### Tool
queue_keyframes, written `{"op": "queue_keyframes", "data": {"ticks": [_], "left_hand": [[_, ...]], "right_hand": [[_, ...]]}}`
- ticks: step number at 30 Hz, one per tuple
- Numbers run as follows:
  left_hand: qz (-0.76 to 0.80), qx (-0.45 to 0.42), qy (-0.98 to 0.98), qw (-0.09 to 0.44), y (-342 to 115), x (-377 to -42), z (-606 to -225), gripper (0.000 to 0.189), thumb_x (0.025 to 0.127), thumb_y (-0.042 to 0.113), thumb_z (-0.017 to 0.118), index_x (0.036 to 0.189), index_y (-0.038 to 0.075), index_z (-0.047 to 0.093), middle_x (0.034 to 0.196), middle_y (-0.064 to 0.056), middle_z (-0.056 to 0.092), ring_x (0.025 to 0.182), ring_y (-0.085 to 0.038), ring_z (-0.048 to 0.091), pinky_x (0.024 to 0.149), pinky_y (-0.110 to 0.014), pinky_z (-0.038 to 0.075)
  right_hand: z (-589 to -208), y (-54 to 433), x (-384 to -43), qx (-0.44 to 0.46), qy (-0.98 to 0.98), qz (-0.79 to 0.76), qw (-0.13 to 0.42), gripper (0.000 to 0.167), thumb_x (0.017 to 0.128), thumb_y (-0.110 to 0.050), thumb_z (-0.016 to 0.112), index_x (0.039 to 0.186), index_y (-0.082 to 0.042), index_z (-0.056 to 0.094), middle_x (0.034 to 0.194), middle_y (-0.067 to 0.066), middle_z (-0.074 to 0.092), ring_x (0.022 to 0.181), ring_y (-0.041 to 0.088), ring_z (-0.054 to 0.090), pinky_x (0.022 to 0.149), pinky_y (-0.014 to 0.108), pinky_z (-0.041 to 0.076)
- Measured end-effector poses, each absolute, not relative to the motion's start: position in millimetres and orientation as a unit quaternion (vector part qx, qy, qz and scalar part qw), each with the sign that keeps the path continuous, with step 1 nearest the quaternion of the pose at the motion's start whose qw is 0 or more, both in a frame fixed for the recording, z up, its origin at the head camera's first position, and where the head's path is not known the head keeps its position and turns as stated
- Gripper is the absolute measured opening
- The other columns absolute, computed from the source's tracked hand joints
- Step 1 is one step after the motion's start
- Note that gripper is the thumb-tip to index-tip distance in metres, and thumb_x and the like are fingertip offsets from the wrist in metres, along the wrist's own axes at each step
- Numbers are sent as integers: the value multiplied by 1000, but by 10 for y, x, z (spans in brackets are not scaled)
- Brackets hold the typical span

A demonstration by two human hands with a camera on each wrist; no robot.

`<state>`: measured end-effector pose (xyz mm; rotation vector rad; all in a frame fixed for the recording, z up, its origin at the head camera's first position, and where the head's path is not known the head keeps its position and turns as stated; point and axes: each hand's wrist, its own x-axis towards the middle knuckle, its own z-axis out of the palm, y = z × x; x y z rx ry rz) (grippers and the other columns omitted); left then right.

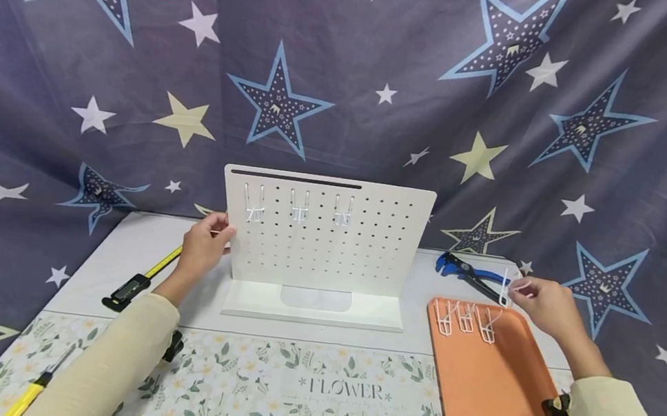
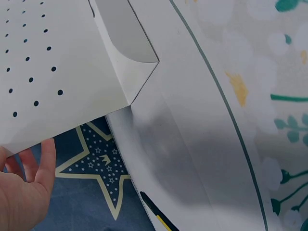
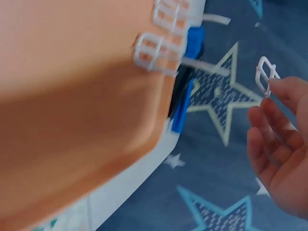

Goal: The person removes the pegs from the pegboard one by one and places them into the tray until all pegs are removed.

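A white pegboard (image 1: 321,255) stands upright on its base at the back of the table. Three white wire hooks (image 1: 299,212) hang along its upper left rows of holes. My left hand (image 1: 203,247) grips the board's left edge; in the left wrist view the left hand (image 2: 26,192) has its fingers behind that edge. Above the orange tray's far edge, my right hand (image 1: 540,304) pinches another white wire hook (image 3: 263,77) between thumb and fingertips. Three more wire hooks (image 1: 466,318) lie at the far end of the orange tray (image 1: 509,403).
Blue-handled pliers (image 1: 469,274) lie behind the tray. Left of the board is a black and yellow caliper-like tool (image 1: 129,290), and a yellow-handled screwdriver (image 1: 29,396) lies at the front left. A flower-printed mat (image 1: 261,393) covers the table's front. A star-patterned curtain (image 1: 351,64) hangs behind.
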<state>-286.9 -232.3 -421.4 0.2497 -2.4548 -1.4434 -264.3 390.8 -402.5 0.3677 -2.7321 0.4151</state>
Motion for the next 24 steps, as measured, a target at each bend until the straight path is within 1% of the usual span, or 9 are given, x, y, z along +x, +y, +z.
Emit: {"op": "queue_keyframes", "data": {"ticks": [4, 6, 9, 12, 16, 20, 24], "left_hand": [[-493, 90, -854, 140, -2330, -2860, -4214, 23, 104, 19, 56, 124, 7, 60, 117, -17, 64, 104, -28, 66, 87, -37, 67], [-493, 91, -854, 139, -2331, -2859, -4212, 24, 104, 20, 56, 124, 8, 60, 118, -17, 64, 105, -28, 66, 86, -36, 67], [-494, 90, -854, 136, -2333, -2865, -4213, 24, 104, 20, 56, 125, 8, 60, 118, -17, 64, 105, -29, 66, 87, -37, 67], [-495, 89, -854, 134, -2332, -2867, -4215, 24, 105, 20, 56, 125, 8, 60, 118, -18, 64, 106, -30, 66, 87, -38, 67], [-494, 88, -854, 136, -2330, -2865, -4215, 24, 105, 20, 56, 125, 7, 59, 118, -18, 64, 105, -29, 66, 87, -37, 67], [-492, 85, -855, 140, -2327, -2872, -4216, 24, 104, 19, 56, 125, 7, 60, 117, -18, 64, 104, -29, 66, 85, -36, 68], [-492, 87, -855, 141, -2327, -2880, -4223, 23, 104, 19, 56, 124, 7, 60, 116, -18, 65, 104, -29, 67, 85, -37, 68]], "right_hand": [[-4134, 4075, -2692, 137, -974, 119, 137, 4, 88, -18, 74, 85, -15, 75, 78, 3, 75, 70, 20, 68, 67, 44, 53], [-4194, 4139, -2708, 139, -977, 109, 122, 4, 88, -19, 74, 84, -16, 75, 77, 1, 75, 69, 19, 67, 67, 43, 53], [-4285, 4217, -2723, 133, -980, 112, 97, 5, 88, -19, 74, 83, -17, 74, 75, -2, 74, 70, 17, 65, 64, 38, 51], [-4373, 4269, -2735, 126, -983, 121, 59, 6, 88, -20, 74, 83, -18, 74, 74, -5, 73, 70, 12, 62, 62, 33, 51], [-4486, 4330, -2751, 123, -985, 124, 12, 8, 88, -19, 73, 80, -18, 73, 75, -6, 72, 70, 9, 59, 62, 31, 51], [-4562, 4372, -2751, 122, -985, 124, -10, 9, 87, -19, 74, 78, -21, 71, 76, -5, 72, 72, 10, 59, 65, 31, 51], [-4596, 4377, -2762, 114, -985, 128, -26, 9, 87, -19, 74, 79, -21, 72, 78, -5, 73, 72, 10, 57, 65, 29, 48]]}}
